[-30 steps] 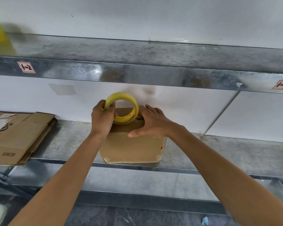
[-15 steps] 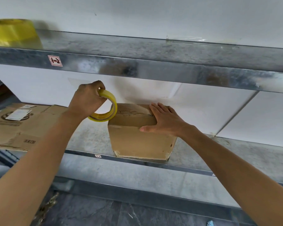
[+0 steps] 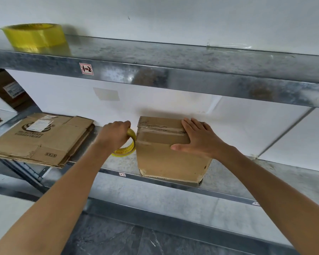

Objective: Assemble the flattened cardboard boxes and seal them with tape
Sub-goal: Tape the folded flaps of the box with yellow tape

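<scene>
1. The box [image 3: 169,162] stands on the shelf [image 3: 247,168], close to its front edge. A strip of tape [image 3: 162,128] lies along its top seam.
2. The left hand [image 3: 114,135] is clenched around the tape roll [image 3: 126,150], which sits right against the box's upper left edge. The step looks like carrying the tape over that edge and down the left wall.
3. The right hand [image 3: 197,140] is released, with its fingers straight and flat on the right part of the top. It should bear down firmly so the pull does not tip or drag the box.
4. Draw the roll down close to the wall under even tension, so the tape folds over the corner without a wrinkle.
5. Leave a short tail on the wall, tear it off and rub it flat.
6. The flattened boxes [image 3: 42,138] lie stacked well to the left on the same shelf, not yet assembled.
</scene>
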